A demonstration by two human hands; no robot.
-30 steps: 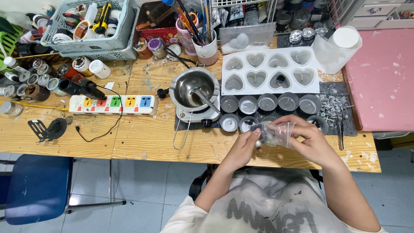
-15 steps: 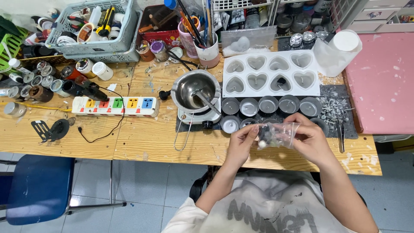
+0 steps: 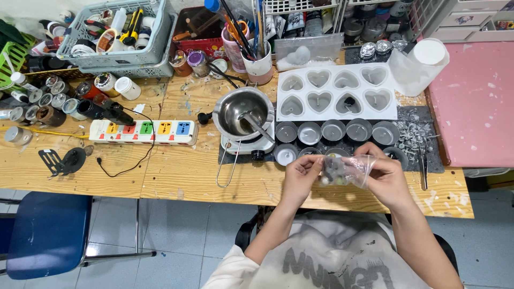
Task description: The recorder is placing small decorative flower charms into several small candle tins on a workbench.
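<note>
Small clear plastic bag (image 3: 347,170) over table's near edge, between fingers.

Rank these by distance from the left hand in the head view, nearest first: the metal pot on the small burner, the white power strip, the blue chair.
1. Metal pot: up and just left of the left hand, on the burner.
2. White power strip: farther left along the wooden table.
3. Blue chair: farthest, on the floor at lower left, below the table edge.

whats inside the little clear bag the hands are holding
The small clear plastic bag, held between the left hand and right hand, holds several small pale and dark bits. The fingers and crinkled plastic hide what exactly they are.
</note>
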